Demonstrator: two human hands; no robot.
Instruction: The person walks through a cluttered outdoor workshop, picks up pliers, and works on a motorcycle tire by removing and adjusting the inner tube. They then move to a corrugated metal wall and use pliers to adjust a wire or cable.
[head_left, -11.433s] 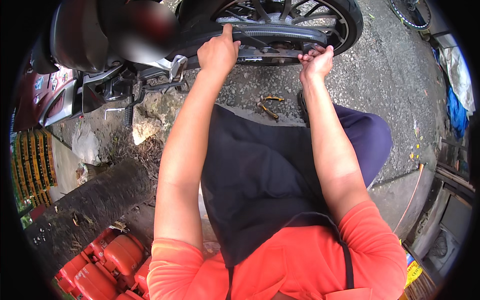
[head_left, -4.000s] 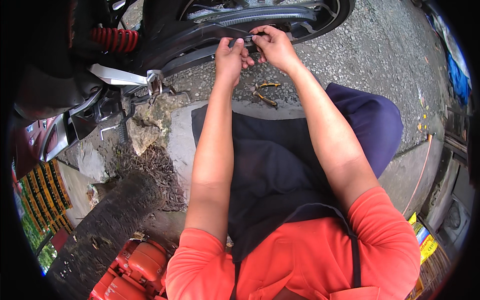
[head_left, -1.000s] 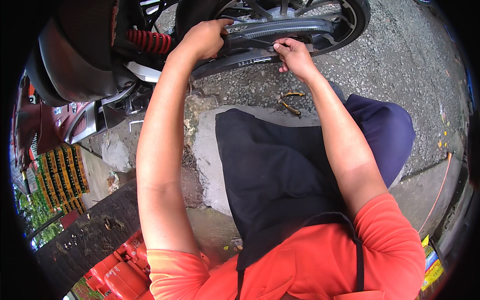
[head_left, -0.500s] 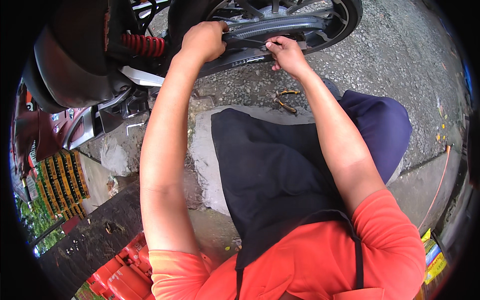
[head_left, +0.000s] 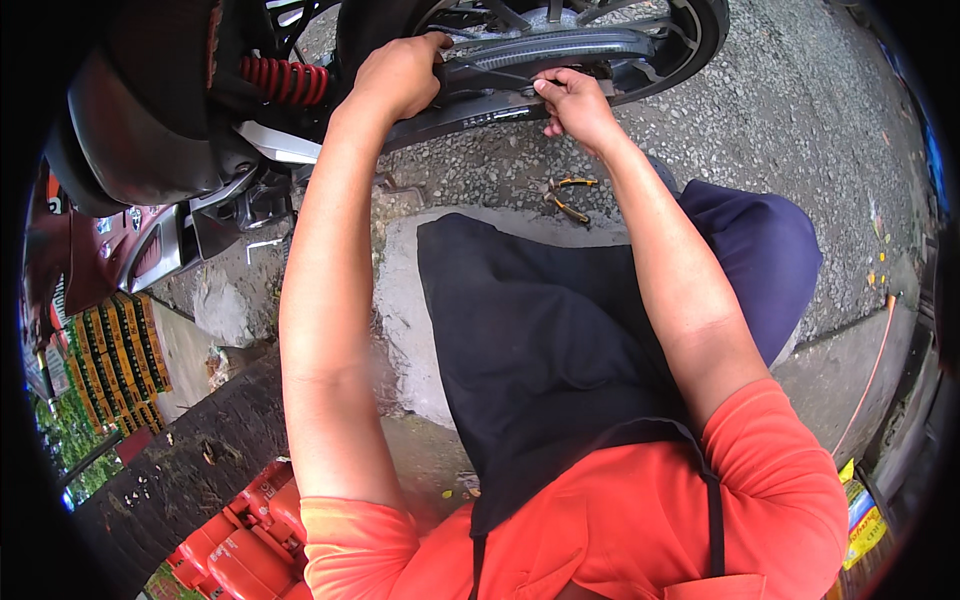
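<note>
A motorbike's rear wheel (head_left: 690, 40) lies across the top of the view, with a dark textured chain cover (head_left: 570, 47) along its near side. Below the cover runs the dark swingarm (head_left: 465, 120). At the cover's left end is my left hand (head_left: 400, 78), fingers curled and partly hidden behind it; what they grip does not show. My right hand (head_left: 578, 108) pinches the right end of a thin dark strip (head_left: 492, 70) between thumb and forefinger. The strip slants up leftward toward my left hand, in front of the cover.
Pliers with yellow-and-black handles (head_left: 572, 200) lie on the gravelly ground (head_left: 800, 130). A red shock spring (head_left: 285, 82) stands left of my left hand. Red plastic objects (head_left: 245, 560) lie at lower left beside a dark beam (head_left: 190, 460). A yellow packet (head_left: 865, 530) sits at lower right.
My left hand has shifted slightly left and up. The dark strip now looks thinner and slants more plainly between my hands. The right hand has barely moved.
</note>
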